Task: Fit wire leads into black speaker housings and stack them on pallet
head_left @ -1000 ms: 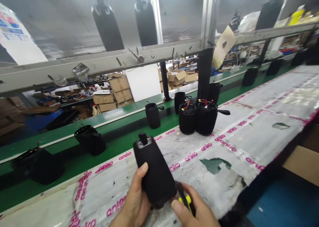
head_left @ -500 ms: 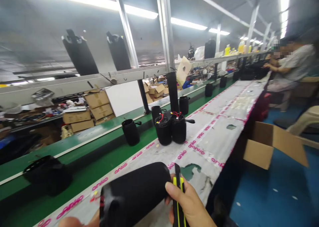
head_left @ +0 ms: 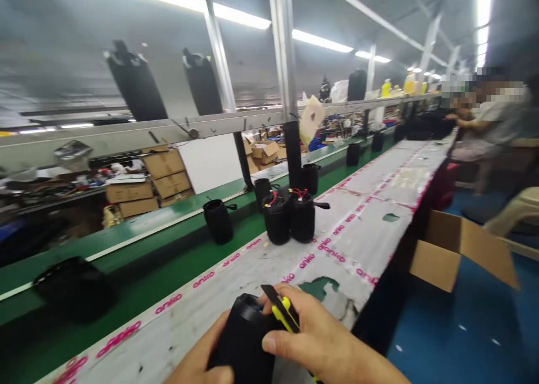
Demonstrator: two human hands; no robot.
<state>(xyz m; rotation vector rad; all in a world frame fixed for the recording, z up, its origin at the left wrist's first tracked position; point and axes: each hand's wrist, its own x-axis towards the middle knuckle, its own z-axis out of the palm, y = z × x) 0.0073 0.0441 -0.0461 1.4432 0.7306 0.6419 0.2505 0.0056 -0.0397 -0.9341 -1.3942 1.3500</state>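
At the near edge of the work surface my left hand [head_left: 204,353] is wrapped round a black cylindrical speaker housing [head_left: 246,344], which is tilted with one end facing up and away. A black and yellow utility knife [head_left: 286,312] lies in the grip of my right hand [head_left: 309,333]. The fingers of that hand also reach over the upper rim of the housing, and its thumb rests against the side. Whether the knife's blade is out, I cannot tell. Farther up the bench, two upright black housings [head_left: 277,221] stand side by side with red wires on top.
A green conveyor belt [head_left: 168,249] on the left carries several black housings [head_left: 219,221]. Plastic sheeting with pink print [head_left: 357,221] covers the bench. An open cardboard box [head_left: 435,260] is on the right. A person [head_left: 492,120] sits farther along. A metal shelf rail [head_left: 236,120] crosses above.
The housing has swung from lying sideways to a steeper tilt with its end up. My left hand has come into view around it, and my right hand has moved onto its rim with the knife.
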